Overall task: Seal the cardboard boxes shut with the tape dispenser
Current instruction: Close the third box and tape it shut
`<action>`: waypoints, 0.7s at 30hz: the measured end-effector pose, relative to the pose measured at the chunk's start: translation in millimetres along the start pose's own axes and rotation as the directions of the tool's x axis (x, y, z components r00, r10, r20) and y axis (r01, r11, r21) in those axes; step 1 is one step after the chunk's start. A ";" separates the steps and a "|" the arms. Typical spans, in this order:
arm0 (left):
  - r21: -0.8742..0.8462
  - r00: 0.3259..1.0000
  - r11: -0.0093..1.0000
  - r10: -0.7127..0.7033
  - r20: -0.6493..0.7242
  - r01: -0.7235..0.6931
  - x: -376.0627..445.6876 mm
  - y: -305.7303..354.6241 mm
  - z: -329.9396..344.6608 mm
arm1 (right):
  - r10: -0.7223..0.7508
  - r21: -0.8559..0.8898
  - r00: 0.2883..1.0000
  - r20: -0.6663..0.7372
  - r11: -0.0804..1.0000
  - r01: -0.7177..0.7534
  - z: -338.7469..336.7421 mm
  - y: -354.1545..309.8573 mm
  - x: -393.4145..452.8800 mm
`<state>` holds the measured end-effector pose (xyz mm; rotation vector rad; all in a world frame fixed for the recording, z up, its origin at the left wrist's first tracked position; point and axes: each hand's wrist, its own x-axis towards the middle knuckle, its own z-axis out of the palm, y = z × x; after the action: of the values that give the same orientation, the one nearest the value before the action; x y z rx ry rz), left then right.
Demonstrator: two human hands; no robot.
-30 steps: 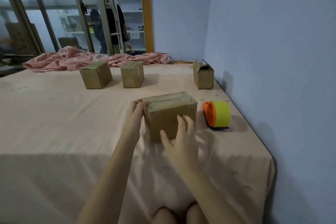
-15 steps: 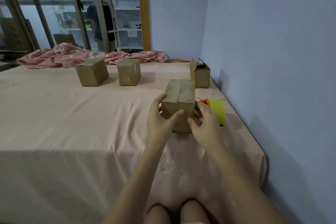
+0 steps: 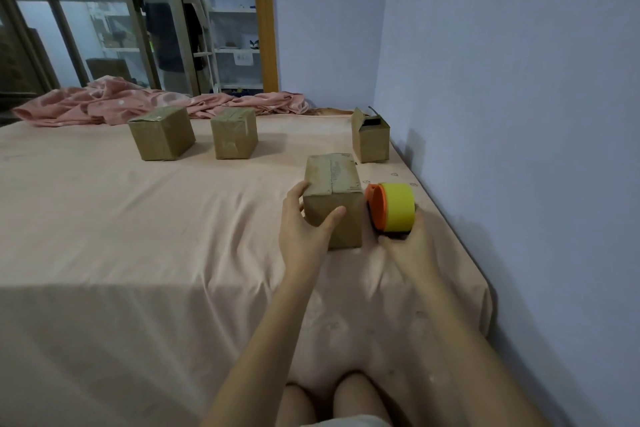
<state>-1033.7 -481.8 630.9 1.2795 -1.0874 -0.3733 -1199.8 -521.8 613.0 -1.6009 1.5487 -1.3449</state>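
A wide bed covered in a smooth peach-pink sheet point(image 3: 138, 236) fills the view, with a crumpled pink blanket point(image 3: 138, 102) along its far edge and a plain blue-grey wall point(image 3: 502, 114) close on the right. Two closed brown cardboard boxes point(image 3: 161, 133) point(image 3: 234, 133) stand well apart from the hands at the back, and a third small cardboard box with its flaps open point(image 3: 370, 139) sits near the wall corner. Behind glass panels a standing person point(image 3: 169, 31) is dim and hard to make out. The nearest brown cardboard box point(image 3: 334, 194) stands on the sheet; the left hand point(image 3: 306, 232) holds its near left corner, thumb across the front face. Just beside it on the right, the orange and yellow tape dispenser point(image 3: 393, 206) rests in the right hand point(image 3: 412, 246), whose fingers are hidden behind it, so how firmly it grips cannot be told.
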 end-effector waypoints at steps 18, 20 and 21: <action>0.485 0.782 0.619 0.548 0.297 -0.618 -46.6 58.3 20.6 | -0.209 0.250 0.959 -0.191 0.934 0.254 -77.6 -99.8 -15.8; 0.411 0.829 0.725 0.427 0.362 -0.553 -52.3 66.6 26.0 | -0.185 0.420 0.965 -0.185 0.873 0.247 -85.1 -112.5 -25.5; 0.372 0.845 0.770 0.393 0.363 -0.518 -53.9 70.5 27.8 | -0.161 0.485 0.969 -0.189 0.842 0.235 -87.0 -117.1 -29.2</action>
<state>-1105.4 -435.3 667.5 1.3315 -1.7531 0.1084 -1224.8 -448.6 740.1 -1.3734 0.9912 -1.8315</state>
